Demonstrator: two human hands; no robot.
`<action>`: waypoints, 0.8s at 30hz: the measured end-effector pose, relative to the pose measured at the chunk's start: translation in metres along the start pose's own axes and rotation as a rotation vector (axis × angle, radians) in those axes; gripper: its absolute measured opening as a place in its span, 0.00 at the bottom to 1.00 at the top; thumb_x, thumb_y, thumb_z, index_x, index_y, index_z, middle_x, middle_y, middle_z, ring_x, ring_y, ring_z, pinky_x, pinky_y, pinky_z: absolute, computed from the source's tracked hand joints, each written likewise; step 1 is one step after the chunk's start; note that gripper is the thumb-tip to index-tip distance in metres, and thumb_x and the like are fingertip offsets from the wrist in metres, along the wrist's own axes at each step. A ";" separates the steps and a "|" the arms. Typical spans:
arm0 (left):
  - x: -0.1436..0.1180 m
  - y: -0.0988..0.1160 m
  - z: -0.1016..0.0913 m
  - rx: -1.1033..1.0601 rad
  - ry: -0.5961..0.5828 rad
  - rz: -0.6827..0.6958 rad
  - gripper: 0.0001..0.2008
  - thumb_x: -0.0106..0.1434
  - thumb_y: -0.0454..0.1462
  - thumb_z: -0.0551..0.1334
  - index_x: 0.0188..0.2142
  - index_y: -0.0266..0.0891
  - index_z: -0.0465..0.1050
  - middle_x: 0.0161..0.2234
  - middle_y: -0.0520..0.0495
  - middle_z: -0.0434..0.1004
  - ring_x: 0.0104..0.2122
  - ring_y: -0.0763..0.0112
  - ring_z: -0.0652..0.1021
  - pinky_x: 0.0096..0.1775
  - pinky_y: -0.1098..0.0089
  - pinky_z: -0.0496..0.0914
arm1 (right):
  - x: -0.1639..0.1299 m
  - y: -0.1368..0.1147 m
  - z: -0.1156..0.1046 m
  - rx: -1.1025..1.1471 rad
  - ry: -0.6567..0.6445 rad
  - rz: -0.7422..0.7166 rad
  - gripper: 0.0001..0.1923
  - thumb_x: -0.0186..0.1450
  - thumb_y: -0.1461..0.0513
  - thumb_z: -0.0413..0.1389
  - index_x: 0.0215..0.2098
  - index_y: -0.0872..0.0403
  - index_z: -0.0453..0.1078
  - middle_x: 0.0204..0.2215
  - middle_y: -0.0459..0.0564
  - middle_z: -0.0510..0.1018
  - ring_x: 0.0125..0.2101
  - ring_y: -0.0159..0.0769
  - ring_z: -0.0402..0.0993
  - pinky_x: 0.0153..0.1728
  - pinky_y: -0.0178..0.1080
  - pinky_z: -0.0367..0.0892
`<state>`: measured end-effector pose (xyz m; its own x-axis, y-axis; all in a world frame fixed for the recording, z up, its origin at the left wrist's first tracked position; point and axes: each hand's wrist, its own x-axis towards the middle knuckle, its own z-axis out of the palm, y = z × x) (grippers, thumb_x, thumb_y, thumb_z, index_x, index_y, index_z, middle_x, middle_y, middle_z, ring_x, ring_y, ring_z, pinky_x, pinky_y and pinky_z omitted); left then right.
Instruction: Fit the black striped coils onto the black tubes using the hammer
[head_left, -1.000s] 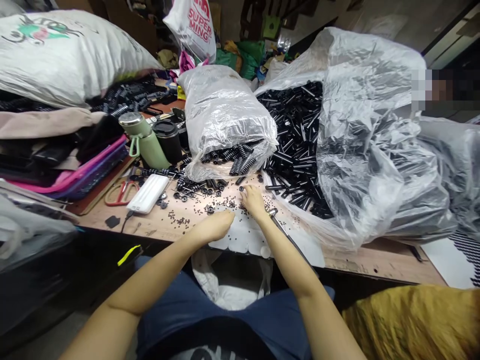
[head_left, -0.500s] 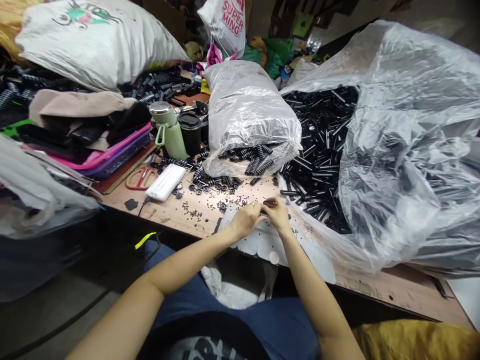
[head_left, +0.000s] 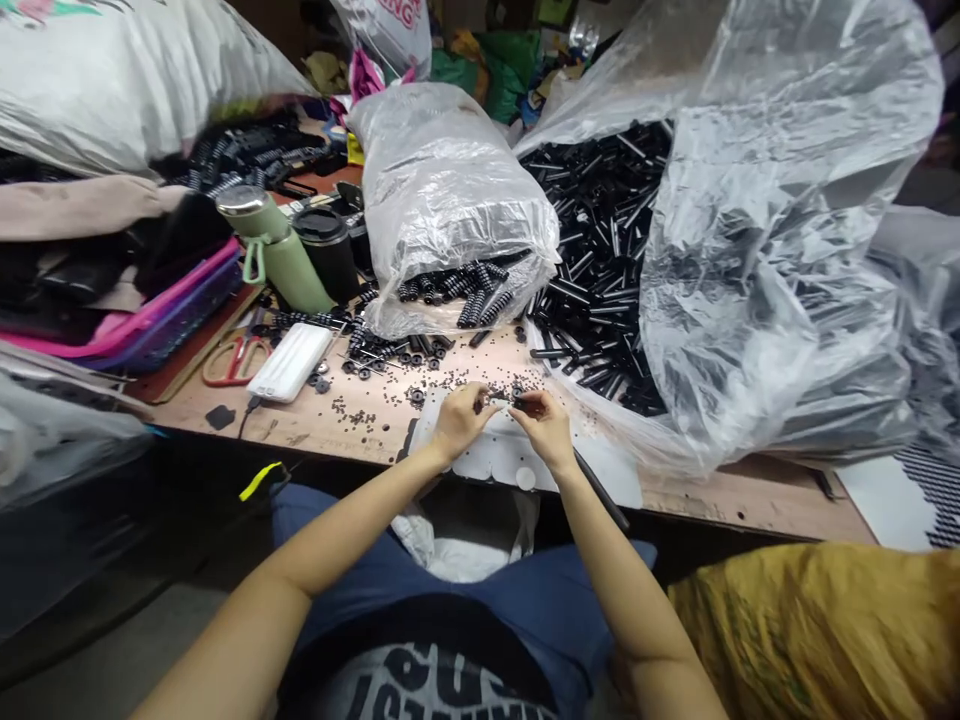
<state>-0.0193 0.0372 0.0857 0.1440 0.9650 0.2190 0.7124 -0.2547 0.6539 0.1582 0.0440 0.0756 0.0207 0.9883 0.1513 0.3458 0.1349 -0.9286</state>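
Your right hand [head_left: 546, 428] pinches a short black tube [head_left: 527, 404] between thumb and fingertips, just above the white sheet [head_left: 495, 462] at the near edge of the wooden worktable [head_left: 337, 430]. Your left hand [head_left: 457, 420] meets it from the other side, fingers curled in a pinch at the tube's end; whether they hold a small part of their own cannot be told. Both hands hover over the sheet, which serves as the landmark below.

Just beyond the sheet lie scattered small black beads [head_left: 450, 375] and black washers [head_left: 409, 357]. Farther beyond stands a tied clear plastic bag [head_left: 450, 200] with ribbed black parts [head_left: 469, 290] showing at its base. Beyond and to the right of the sheet, a large open plastic bag [head_left: 765, 230] spills a heap of black tubes [head_left: 600, 250]. To the left of the sheet lie a white power bank [head_left: 291, 361] and red-handled scissors [head_left: 234, 358]; beyond these stand a green flask [head_left: 271, 250] and a black tumbler [head_left: 326, 252]. A thin dark rod [head_left: 600, 488] lies at the sheet's right edge, beside your right wrist.
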 end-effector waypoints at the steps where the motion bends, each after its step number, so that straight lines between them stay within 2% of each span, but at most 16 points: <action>1: -0.003 -0.005 0.010 -0.040 0.048 0.013 0.12 0.66 0.41 0.57 0.45 0.37 0.68 0.38 0.43 0.76 0.41 0.64 0.75 0.45 0.65 0.69 | -0.001 0.001 0.000 0.013 0.001 0.009 0.18 0.52 0.53 0.65 0.35 0.53 0.70 0.33 0.50 0.77 0.32 0.38 0.75 0.38 0.43 0.73; 4: -0.012 -0.014 0.031 -0.083 0.025 0.083 0.16 0.69 0.41 0.53 0.52 0.38 0.66 0.46 0.41 0.75 0.48 0.63 0.73 0.50 0.61 0.67 | -0.003 0.004 0.001 0.053 0.006 0.033 0.17 0.52 0.55 0.65 0.36 0.53 0.70 0.33 0.49 0.77 0.32 0.38 0.75 0.38 0.43 0.73; 6: -0.017 -0.013 0.033 -0.097 -0.027 0.096 0.17 0.70 0.41 0.50 0.55 0.38 0.65 0.49 0.41 0.74 0.48 0.64 0.73 0.50 0.62 0.67 | -0.003 0.004 0.003 0.079 0.009 0.038 0.16 0.52 0.56 0.65 0.36 0.53 0.70 0.33 0.49 0.77 0.34 0.37 0.76 0.39 0.42 0.73; 11: -0.028 -0.003 0.013 -0.111 -0.079 0.080 0.17 0.71 0.42 0.49 0.47 0.39 0.73 0.40 0.44 0.75 0.40 0.67 0.76 0.43 0.68 0.70 | -0.005 -0.008 0.013 0.095 -0.011 -0.002 0.13 0.54 0.58 0.62 0.37 0.53 0.71 0.35 0.48 0.77 0.35 0.35 0.76 0.40 0.40 0.73; 16: -0.038 -0.011 -0.002 -0.124 0.027 0.031 0.16 0.69 0.43 0.52 0.48 0.39 0.74 0.40 0.44 0.75 0.41 0.67 0.76 0.45 0.68 0.70 | -0.008 -0.020 0.029 0.081 -0.063 -0.091 0.10 0.55 0.59 0.61 0.36 0.52 0.71 0.34 0.47 0.76 0.35 0.34 0.75 0.39 0.39 0.74; 20: -0.046 -0.019 -0.009 -0.097 0.038 -0.019 0.16 0.69 0.43 0.53 0.47 0.40 0.74 0.40 0.44 0.75 0.41 0.66 0.76 0.46 0.67 0.70 | -0.014 -0.026 0.043 0.013 -0.106 -0.174 0.08 0.58 0.60 0.59 0.36 0.51 0.72 0.35 0.48 0.76 0.35 0.34 0.75 0.39 0.39 0.75; 24: -0.056 -0.027 -0.020 -0.087 0.082 -0.040 0.16 0.69 0.43 0.52 0.48 0.40 0.74 0.41 0.44 0.76 0.42 0.65 0.76 0.47 0.66 0.69 | -0.018 -0.031 0.062 -0.170 -0.110 -0.337 0.08 0.63 0.63 0.53 0.38 0.50 0.73 0.41 0.52 0.77 0.44 0.39 0.74 0.49 0.45 0.71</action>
<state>-0.0602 -0.0116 0.0700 0.0572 0.9672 0.2476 0.6533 -0.2238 0.7233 0.0892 0.0267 0.0812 -0.2182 0.8935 0.3925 0.4667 0.4487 -0.7621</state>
